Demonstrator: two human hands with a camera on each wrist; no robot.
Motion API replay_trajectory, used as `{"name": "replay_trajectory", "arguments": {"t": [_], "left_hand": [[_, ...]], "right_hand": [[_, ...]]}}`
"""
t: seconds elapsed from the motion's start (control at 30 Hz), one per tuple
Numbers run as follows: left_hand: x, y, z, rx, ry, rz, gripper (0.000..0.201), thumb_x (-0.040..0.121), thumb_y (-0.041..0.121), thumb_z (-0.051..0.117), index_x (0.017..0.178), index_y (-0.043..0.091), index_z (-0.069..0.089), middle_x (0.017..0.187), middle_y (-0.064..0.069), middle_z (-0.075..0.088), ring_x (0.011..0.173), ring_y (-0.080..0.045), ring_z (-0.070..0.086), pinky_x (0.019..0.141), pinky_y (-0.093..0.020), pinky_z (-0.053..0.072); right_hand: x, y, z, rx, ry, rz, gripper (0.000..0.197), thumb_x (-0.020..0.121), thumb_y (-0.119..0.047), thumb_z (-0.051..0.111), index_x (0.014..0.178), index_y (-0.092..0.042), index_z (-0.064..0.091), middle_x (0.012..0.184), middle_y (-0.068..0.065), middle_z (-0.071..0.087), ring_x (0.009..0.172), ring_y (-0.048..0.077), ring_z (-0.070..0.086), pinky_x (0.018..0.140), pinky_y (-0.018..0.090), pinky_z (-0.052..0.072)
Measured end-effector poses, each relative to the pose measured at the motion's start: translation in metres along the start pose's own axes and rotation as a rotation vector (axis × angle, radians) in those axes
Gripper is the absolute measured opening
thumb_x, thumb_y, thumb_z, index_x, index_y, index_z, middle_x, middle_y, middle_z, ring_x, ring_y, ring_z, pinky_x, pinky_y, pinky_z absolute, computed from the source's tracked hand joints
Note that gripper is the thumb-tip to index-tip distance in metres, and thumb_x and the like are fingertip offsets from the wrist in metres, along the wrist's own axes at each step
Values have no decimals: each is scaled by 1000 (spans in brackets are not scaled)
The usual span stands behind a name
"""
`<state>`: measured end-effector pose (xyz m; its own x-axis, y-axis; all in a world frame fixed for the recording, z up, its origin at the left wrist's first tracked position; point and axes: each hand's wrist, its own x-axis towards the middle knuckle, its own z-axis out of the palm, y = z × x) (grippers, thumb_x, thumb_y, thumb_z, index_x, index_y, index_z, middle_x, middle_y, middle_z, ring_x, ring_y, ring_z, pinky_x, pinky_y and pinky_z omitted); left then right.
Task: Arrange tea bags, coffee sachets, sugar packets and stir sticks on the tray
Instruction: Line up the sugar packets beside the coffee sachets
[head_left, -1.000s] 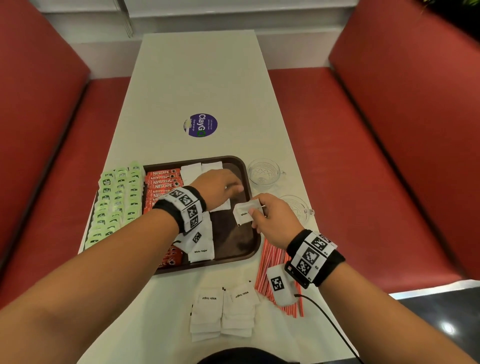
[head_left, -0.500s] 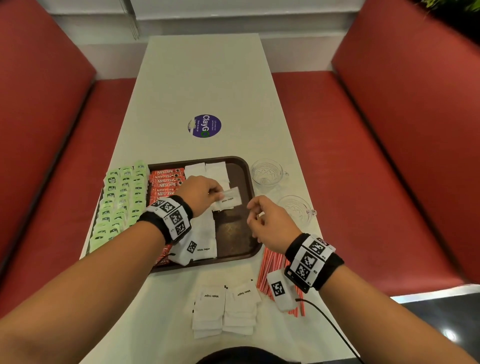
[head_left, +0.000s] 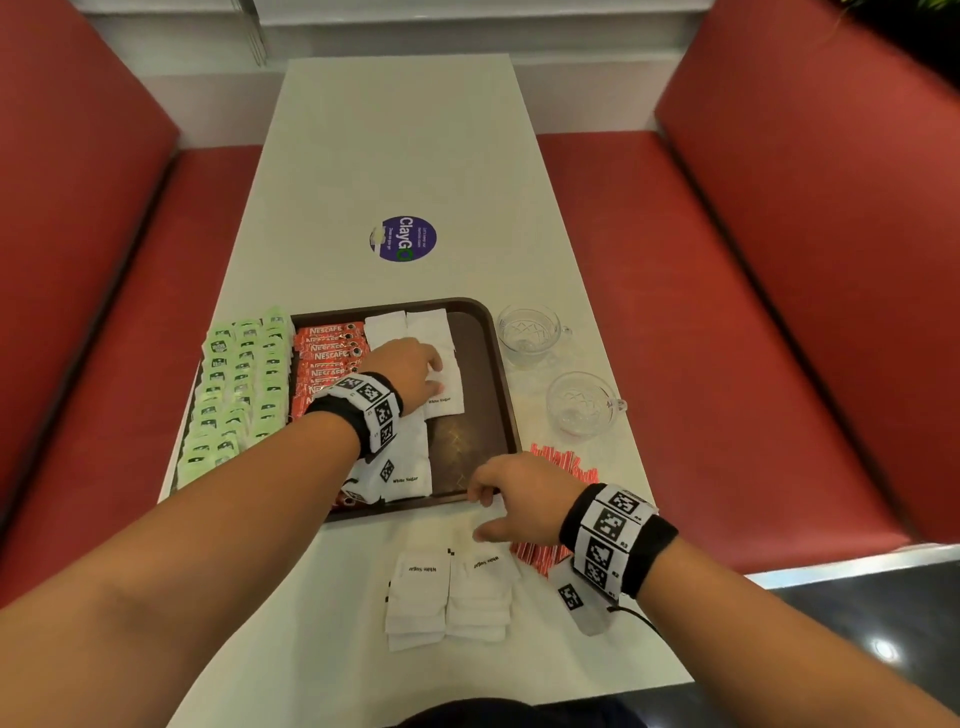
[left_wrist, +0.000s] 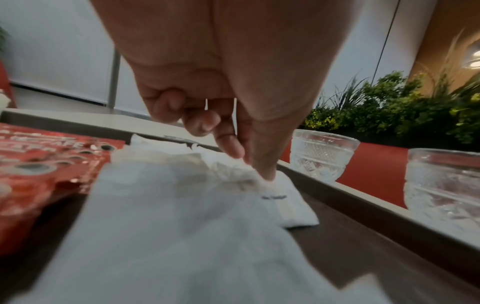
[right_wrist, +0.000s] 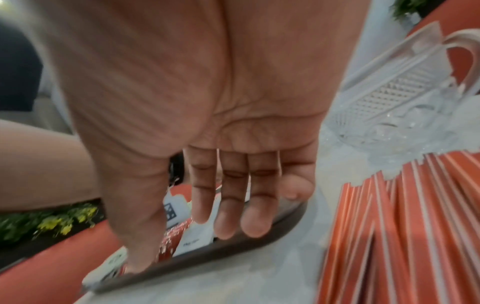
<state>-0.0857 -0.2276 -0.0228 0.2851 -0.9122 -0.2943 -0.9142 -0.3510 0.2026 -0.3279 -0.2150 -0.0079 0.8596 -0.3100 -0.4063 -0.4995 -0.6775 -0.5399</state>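
Note:
A brown tray (head_left: 500, 364) holds green tea bags (head_left: 239, 384) on its left, red Nescafe sachets (head_left: 327, 358) beside them and white sugar packets (head_left: 410, 332) in the middle. My left hand (head_left: 423, 376) is low over the tray, its thumb and forefinger pinching one sugar packet (left_wrist: 291, 201) that lies on the row. My right hand (head_left: 511, 506) hovers with relaxed fingers and nothing in it, over the tray's near right corner. Just below it on the table lie two stacks of sugar packets (head_left: 449, 597). Red stir sticks (head_left: 569, 465) lie to the tray's right.
Two cut-glass cups (head_left: 530, 332) (head_left: 582, 405) stand on the white table right of the tray. A round purple sticker (head_left: 403, 239) marks the table beyond it. Red bench seats (head_left: 727, 312) flank the table on both sides.
The right hand passed a sugar packet to the left hand, which has lowered it onto the tray's sugar row. The empty right hand drew back toward the near stacks.

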Motion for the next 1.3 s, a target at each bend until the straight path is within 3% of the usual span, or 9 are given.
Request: {"name": "replay_trajectory", "arguments": {"t": [0.2, 0.4, 0.53, 0.63, 0.73, 0.87, 1.0, 1.2, 1.3], "left_hand": [[-2, 19, 11, 69, -74, 112, 28, 92, 30, 66, 120, 25, 65, 120, -4, 56, 111, -23, 56, 97, -35, 46], [-22, 25, 7, 163, -15, 102, 32, 96, 43, 55, 126, 33, 61, 127, 2, 59, 119, -24, 52, 102, -44, 40], [-68, 29, -6, 67, 19, 187, 26, 95, 44, 57, 116, 33, 65, 115, 7, 63, 110, -19, 55, 97, -40, 42], [-110, 27, -1, -16, -77, 255, 17, 93, 39, 63, 106, 31, 70, 106, 11, 66, 101, -13, 59, 89, -32, 46], [-140, 17, 15, 24, -176, 287, 21, 89, 42, 67, 106, 29, 71, 107, 11, 68, 102, -12, 59, 84, -28, 45], [-165, 10, 39, 87, -249, 271, 36, 85, 49, 70, 117, 32, 67, 114, 10, 65, 107, -14, 55, 82, -27, 39], [-177, 9, 59, 76, -265, 246, 48, 84, 49, 71, 126, 28, 60, 120, 6, 59, 110, -17, 51, 92, -32, 43], [-178, 13, 66, 38, -279, 197, 50, 85, 39, 73, 130, 25, 56, 120, 2, 60, 110, -19, 55, 94, -35, 47], [-177, 14, 66, 32, -295, 178, 46, 86, 36, 73, 127, 22, 58, 119, 1, 63, 107, -20, 59, 89, -32, 48]], "right_hand": [[-1, -10, 17, -187, -105, 10, 50, 82, -48, 76, 122, -20, 63, 111, -2, 62, 97, 18, 58, 86, 36, 52], [-1, -11, 28, -244, -149, 57, 55, 81, -49, 76, 125, -19, 62, 118, 1, 61, 102, 23, 60, 88, 40, 54], [-1, -15, 27, -242, -171, 64, 60, 79, -54, 77, 124, -18, 63, 115, 1, 63, 100, 23, 61, 87, 41, 55], [-1, -19, 30, -251, -182, 70, 60, 77, -49, 80, 126, -20, 62, 114, 0, 66, 101, 23, 62, 87, 39, 55], [0, -21, 34, -233, -178, 85, 60, 76, -45, 83, 126, -21, 61, 115, 0, 67, 102, 24, 63, 88, 39, 54], [-1, -21, 36, -224, -157, 105, 54, 77, -43, 82, 122, -20, 63, 113, -1, 66, 95, 21, 59, 79, 32, 49], [-6, -25, 37, -249, -160, 104, 42, 83, -40, 77, 116, -16, 64, 97, 1, 62, 88, 22, 57, 73, 30, 43], [-9, -27, 35, -240, -110, 88, 35, 86, -38, 75, 112, -16, 64, 89, -4, 54, 85, 19, 52, 72, 30, 39], [-12, -27, 31, -196, -75, 85, 24, 86, -36, 75, 99, -21, 62, 90, -4, 55, 87, 18, 52, 73, 29, 39]]}}
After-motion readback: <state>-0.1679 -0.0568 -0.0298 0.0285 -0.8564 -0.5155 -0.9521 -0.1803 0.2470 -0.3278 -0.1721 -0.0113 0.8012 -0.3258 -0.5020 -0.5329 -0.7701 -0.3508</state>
